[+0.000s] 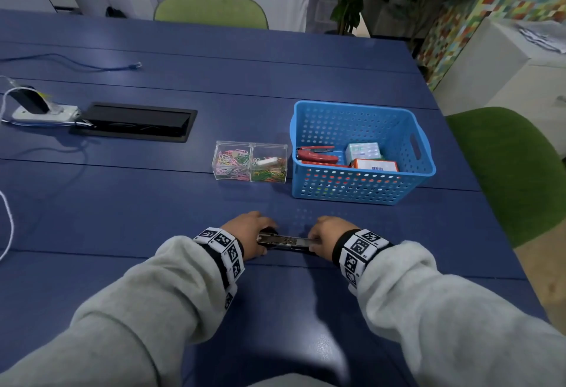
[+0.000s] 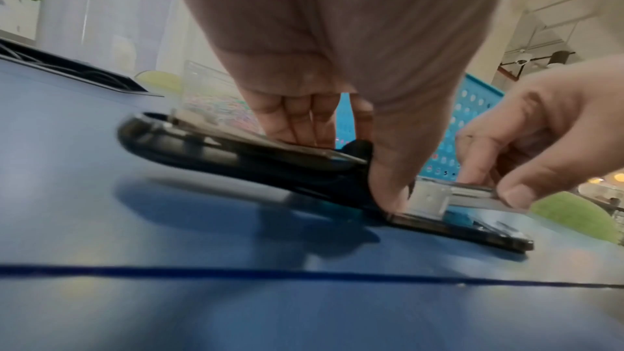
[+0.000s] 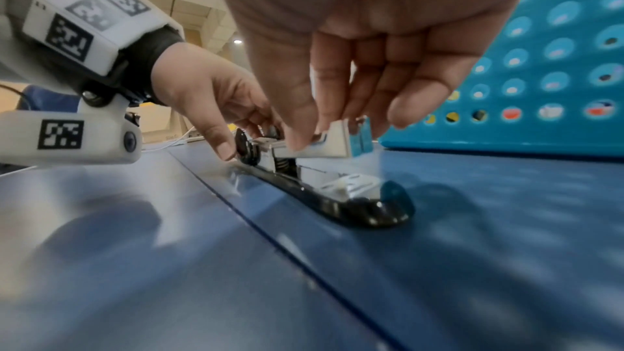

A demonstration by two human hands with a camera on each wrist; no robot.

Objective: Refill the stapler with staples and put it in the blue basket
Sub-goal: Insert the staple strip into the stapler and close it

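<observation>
At the near edge of the table (image 1: 398, 233), just in front of me, my two hands work on the stapler (image 1: 286, 241). My left hand (image 1: 248, 235) grips its hinge end: in the left wrist view the thumb presses at the pivot and the fingers (image 2: 297, 122) lie on the flipped-back top cover. My right hand (image 1: 326, 238) pinches the front end of the metal magazine (image 3: 324, 146) between thumb and fingers and holds it a little raised above the black base (image 3: 354, 204). So both hands are closed on the stapler, one at each end.

The stapler lies open on the table, its length running from left to right. I cannot tell if a strip of staples is already in the magazine; the channel is hidden by my fingers and the picture is blurred there.

Further out, the blue basket (image 1: 425, 169) stands well apart, behind and to the right. Inside it I see a red stapler (image 1: 317, 155) and some small boxes (image 1: 364, 152). Just beside the basket, on its left, is a clear box of paper clips (image 1: 249, 161).

I judge the task is in its first half: the stapler is opened, but closing it and placing it in the basket are not yet done.
</observation>
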